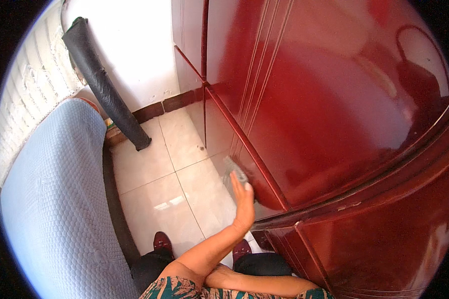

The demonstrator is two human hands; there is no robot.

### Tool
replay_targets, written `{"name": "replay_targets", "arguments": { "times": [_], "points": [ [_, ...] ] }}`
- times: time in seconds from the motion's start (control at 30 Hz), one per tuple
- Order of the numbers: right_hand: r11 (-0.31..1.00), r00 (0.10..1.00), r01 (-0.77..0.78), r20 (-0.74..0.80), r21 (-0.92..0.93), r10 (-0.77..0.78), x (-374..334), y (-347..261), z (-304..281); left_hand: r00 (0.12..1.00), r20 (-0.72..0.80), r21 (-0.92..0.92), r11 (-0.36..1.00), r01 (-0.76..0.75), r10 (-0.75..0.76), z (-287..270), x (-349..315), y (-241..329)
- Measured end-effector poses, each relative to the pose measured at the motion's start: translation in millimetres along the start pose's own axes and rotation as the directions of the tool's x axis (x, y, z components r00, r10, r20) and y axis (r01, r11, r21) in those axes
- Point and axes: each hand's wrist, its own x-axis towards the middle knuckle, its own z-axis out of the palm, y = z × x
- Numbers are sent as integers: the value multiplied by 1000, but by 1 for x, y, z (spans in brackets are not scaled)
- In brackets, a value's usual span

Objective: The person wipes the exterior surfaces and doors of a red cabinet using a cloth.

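My left hand (244,202) reaches out to the low front of a glossy dark red cabinet (329,114). Its fingers press a small grey cloth-like piece (236,169) to the cabinet's surface; blur hides the exact kind. My right forearm (264,284) lies across my body, bent toward the left. Its hand end passes behind my left forearm (204,254), so the right fingers are hidden.
At the left is furniture under a light blue quilted cover (70,199). A black wrapped roll (102,82) leans by the white wall (134,50). Pale floor tiles (149,184) lie between, with my dark red shoes (162,241) on them.
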Motion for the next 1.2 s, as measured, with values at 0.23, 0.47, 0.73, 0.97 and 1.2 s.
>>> {"name": "replay_targets", "arguments": {
  "times": [0.23,0.47,0.73,0.97,1.2],
  "points": [
    [996,993,84,91,-33,-81,-9,-17,-11,842,222,155,834,-529,492,5,-69,16],
    [999,973,-37,228,23,31,-16,-28,-31,934,112,-121,928,352,-339,13,-58,-24],
    [988,969,-150,206,44,138,-19,-38,-51,629,347,-562,382,733,-696,-1,-35,-85],
    [992,900,-122,419,-20,119,-16,-45,-59,733,393,-568,481,668,-555,5,-51,-51],
    [998,964,54,258,25,-59,-17,-22,-18,955,199,56,971,-234,219,13,-83,34]
  ]
}}
